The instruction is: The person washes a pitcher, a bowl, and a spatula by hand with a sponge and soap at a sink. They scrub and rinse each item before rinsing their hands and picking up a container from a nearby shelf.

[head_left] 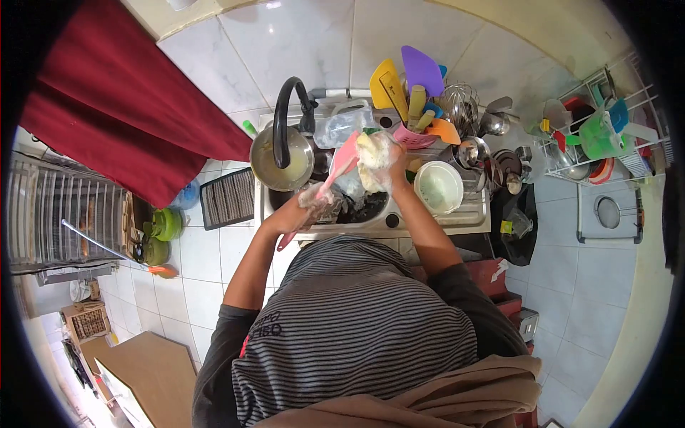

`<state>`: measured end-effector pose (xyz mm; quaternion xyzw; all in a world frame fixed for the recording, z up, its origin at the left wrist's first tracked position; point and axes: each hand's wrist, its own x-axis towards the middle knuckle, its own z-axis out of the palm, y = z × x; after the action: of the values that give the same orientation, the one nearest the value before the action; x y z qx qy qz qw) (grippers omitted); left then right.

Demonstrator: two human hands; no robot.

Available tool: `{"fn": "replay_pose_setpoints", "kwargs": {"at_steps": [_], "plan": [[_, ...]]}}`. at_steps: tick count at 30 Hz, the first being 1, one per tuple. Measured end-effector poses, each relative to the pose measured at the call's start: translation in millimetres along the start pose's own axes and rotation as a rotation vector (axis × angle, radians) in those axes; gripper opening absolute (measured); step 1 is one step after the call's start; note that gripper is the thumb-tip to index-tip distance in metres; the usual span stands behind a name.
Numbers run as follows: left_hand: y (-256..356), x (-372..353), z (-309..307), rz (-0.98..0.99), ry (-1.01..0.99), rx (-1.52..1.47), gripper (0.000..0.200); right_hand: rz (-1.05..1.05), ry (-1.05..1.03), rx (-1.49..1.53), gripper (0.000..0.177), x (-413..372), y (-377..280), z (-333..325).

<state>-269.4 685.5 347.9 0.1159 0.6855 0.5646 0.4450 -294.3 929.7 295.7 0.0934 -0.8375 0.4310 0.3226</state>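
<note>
Pink spatula (341,162) sits between the two hands, over the sink (389,222), blade up and tilted toward the right hand, handle running down past the left wrist. Left hand (314,198) is closed around the handle, looks sudsy. Right hand (394,170) is clenched on a foamy yellowish sponge (371,153), which I read as pressed against the spatula blade, though the exact contact is too small to confirm. Both hands are close together above the dark sink basin.

Outward from there: just beyond the left hand is a metal pot (265,167) with pale liquid, under a black curved faucet (284,118). Just to the right of the right hand is a white bowl (439,187) on the sink ledge. Past the right hand is a pink holder (412,137) stuffed with coloured spatulas, with a wire whisk (460,103) beside it. Well off to the right is a wire rack (646,96) with cups and plates. Well off to the left of the left hand hangs a red curtain (121,107), and a green pot (165,225) sits on the tiled floor.
</note>
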Motion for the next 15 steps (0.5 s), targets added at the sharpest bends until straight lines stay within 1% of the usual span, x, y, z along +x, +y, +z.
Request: {"fn": "replay_pose_setpoints", "kwargs": {"at_steps": [1, 4, 5, 7, 8, 9, 10, 11, 13, 14, 15], "plan": [[-1, -1, 1, -0.001, 0.030, -0.045, 0.031, 0.088, -0.084, -0.051, 0.032, -4, -8, -5], [-6, 6, -5, -0.048, 0.001, -0.148, 0.034, 0.152, 0.371, 0.264, 0.041, 12, -24, -8], [-14, 8, -5, -0.042, 0.027, -0.158, 0.036, 0.503, 0.414, 0.734, 0.057, 29, -55, -18], [-18, 15, -2, -0.066, 0.020, -0.201, 0.033, 0.350, 0.442, 0.883, 0.060, 38, -63, -17], [-17, 17, 1, -0.080, 0.012, -0.220, 0.031, 0.207, 0.431, 0.746, 0.062, 38, -52, -10], [-14, 19, 4, -0.060, -0.046, -0.257, 0.033, 0.066, 0.436, 0.612, 0.064, 38, -41, -3], [-6, 17, 7, -0.039, -0.102, -0.295, 0.035, -0.006, 0.306, 0.103, 0.056, 40, -45, -6], [0, 18, 10, -0.015, -0.156, -0.332, 0.037, 0.069, 0.262, 0.126, 0.052, 29, -35, 10], [1, 23, 17, -0.031, -0.095, -0.334, 0.036, 0.074, 0.159, 0.174, 0.047, 9, -16, 41], [4, 23, 18, -0.036, -0.061, -0.340, 0.036, -0.065, 0.120, 0.021, 0.043, 10, -30, 36], [9, 20, 16, -0.077, -0.114, -0.380, 0.033, -0.207, 0.102, -0.126, 0.040, 12, -44, 30]]}}
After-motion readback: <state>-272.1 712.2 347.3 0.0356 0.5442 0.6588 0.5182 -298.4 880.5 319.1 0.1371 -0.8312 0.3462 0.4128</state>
